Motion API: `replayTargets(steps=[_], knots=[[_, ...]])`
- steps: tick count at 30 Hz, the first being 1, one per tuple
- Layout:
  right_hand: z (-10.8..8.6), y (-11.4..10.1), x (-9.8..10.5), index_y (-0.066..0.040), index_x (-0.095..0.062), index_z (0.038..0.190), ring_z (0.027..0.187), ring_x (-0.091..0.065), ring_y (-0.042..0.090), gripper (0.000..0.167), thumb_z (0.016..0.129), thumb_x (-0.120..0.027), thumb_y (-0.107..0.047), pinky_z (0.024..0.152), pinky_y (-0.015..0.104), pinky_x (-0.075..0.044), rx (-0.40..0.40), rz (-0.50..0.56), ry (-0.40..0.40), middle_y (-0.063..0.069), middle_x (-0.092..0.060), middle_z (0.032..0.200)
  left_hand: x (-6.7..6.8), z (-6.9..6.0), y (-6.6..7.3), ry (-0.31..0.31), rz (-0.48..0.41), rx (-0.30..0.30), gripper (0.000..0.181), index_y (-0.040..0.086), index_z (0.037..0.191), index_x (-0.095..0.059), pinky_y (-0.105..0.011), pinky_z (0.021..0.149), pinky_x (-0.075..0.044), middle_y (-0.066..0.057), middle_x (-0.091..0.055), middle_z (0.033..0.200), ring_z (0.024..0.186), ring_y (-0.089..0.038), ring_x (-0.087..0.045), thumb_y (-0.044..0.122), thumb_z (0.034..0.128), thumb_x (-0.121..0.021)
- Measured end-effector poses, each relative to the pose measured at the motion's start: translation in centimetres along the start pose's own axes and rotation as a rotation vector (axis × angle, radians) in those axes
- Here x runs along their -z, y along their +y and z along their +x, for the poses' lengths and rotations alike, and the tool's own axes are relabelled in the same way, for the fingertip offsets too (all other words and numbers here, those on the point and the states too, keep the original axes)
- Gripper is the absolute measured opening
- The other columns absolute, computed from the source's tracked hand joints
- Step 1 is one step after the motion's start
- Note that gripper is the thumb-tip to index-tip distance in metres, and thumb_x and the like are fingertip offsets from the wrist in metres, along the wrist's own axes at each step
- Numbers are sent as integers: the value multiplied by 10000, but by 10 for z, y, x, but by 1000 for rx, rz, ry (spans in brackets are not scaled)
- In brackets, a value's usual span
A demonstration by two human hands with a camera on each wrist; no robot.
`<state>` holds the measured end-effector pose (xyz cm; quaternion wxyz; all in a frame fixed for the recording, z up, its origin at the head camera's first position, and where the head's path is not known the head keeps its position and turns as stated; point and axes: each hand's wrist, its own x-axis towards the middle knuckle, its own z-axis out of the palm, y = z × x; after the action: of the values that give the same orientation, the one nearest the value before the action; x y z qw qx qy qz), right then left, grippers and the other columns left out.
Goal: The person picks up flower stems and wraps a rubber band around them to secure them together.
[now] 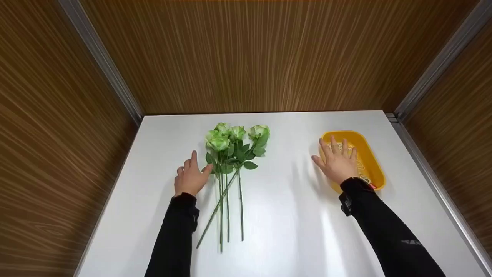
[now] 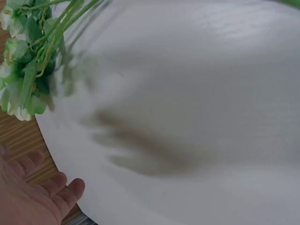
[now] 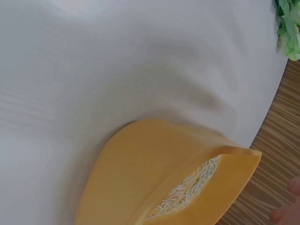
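Note:
Several pale green roses point(image 1: 218, 141) with long stems lie together on the white table point(image 1: 276, 215), some stems crossing. Beside them, to the left, hovers my left hand point(image 1: 191, 177), its fingers spread and holding nothing; the thumb tip overlaps the leaves in the head view. My right hand point(image 1: 340, 164) hangs with spread fingers over a yellow tray point(image 1: 372, 163), partly covering it. In the right wrist view, thin pale loops point(image 3: 187, 187), perhaps rubber bands, lie inside that tray. The left wrist view shows the rose heads point(image 2: 16, 93) apart from the left fingers.
Wood-grain panels point(image 1: 238, 57) enclose the table at the back and both sides, with metal strips point(image 1: 111, 73) along their corners. A small red piece point(image 1: 372, 186) shows at the tray's near end, by the right wrist.

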<state>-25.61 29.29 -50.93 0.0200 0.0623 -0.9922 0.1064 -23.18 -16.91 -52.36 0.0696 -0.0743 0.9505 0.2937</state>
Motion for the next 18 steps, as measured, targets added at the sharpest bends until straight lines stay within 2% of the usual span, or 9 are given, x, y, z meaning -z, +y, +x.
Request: replayTargets(steps=[4,10,13,18], knots=[[-3,-3,-6,-147,-253,1620,1499,-81,578,740,1052,-429,-588,1144,772,-46,20,-9,41,257,-190,1657,-11,-3,3,-21,-49,83,922,113,1644,-34,-646,1123,-310,-239,-222,1644,1445,-535,-270,644,1015,-449],[-7,-9,-14,-144,-258,1619,1501,-101,570,738,1050,-455,-570,1157,755,-48,17,16,47,245,-193,1661,-29,-8,10,-57,-85,180,1072,22,1625,-36,-644,1158,-268,-269,-173,1649,1463,-551,-213,723,954,-491],[-9,-14,-20,-126,-264,1615,1507,-86,562,733,1051,-481,-540,1162,748,-33,23,38,44,246,-195,1660,-42,-11,15,-57,-87,210,1130,-15,1614,-69,-638,1146,-297,-283,-198,1636,1455,-548,-232,739,918,-542],[-15,-27,-30,-104,-285,1606,1513,-78,549,707,1056,-498,-494,1175,728,-51,43,64,49,245,-207,1655,-67,-12,20,-21,-23,228,1146,-58,1580,-209,-608,1054,-399,-289,-319,1557,1362,-525,-354,740,868,-618]])
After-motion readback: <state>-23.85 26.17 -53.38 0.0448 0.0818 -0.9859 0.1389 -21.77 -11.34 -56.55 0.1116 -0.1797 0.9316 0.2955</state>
